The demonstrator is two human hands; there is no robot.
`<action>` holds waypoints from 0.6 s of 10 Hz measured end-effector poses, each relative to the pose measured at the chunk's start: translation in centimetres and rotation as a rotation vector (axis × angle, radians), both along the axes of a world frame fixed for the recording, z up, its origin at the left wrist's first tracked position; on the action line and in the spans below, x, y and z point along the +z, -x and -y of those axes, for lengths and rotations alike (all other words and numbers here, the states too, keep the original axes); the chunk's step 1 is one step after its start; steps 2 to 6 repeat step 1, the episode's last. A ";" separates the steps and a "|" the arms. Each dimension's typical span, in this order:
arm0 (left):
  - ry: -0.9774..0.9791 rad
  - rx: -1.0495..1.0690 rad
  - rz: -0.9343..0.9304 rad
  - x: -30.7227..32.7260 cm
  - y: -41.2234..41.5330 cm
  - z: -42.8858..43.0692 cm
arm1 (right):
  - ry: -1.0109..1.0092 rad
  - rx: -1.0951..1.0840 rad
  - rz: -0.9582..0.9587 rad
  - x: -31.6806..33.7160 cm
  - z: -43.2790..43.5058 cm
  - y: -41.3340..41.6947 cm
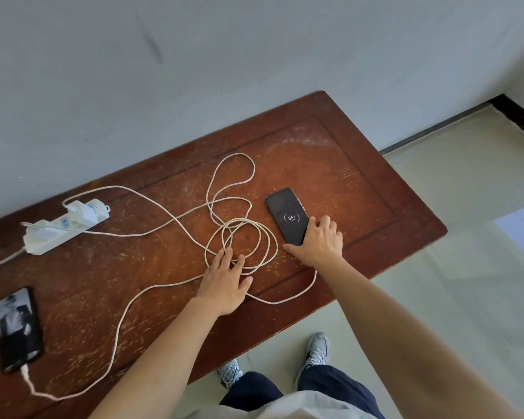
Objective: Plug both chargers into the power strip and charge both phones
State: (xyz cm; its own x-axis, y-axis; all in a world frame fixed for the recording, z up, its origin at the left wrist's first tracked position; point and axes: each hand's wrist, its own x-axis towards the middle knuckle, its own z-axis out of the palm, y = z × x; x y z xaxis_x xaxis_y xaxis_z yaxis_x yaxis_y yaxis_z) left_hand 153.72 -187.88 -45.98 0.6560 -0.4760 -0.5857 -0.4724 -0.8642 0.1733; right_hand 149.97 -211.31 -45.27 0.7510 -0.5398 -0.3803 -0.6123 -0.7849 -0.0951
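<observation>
Resting on the desk (pixel 360 164), the right phone (pixel 287 216) shows 54 % and is gripped at its near end by the right hand (pixel 319 241). The left hand (pixel 227 279) is laid flat, fingers spread, on the coiled cable (pixel 242 237). Both chargers (pixel 82 211) are seated in the strip (pixel 43 237). The left phone (pixel 17 328) is cabled at the desk's left edge.

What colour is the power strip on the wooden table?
White; the rectangular plastic power strip shows clearly in the head view.

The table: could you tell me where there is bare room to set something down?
Free: the table's far right end beyond the right phone, and the near strip between left phone and cable. Crowded: the cable coils mid-table.
</observation>
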 end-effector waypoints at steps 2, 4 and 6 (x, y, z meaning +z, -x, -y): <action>-0.003 -0.040 0.001 0.0 0.3 -0.3 | -0.176 -0.011 -0.001 2.6 0.3 -0.7; -0.003 -0.040 0.001 0.0 0.3 -0.3 | -0.176 -0.011 -0.001 2.6 0.3 -0.7; -0.003 -0.040 0.001 0.0 0.3 -0.3 | -0.176 -0.011 -0.001 2.6 0.3 -0.7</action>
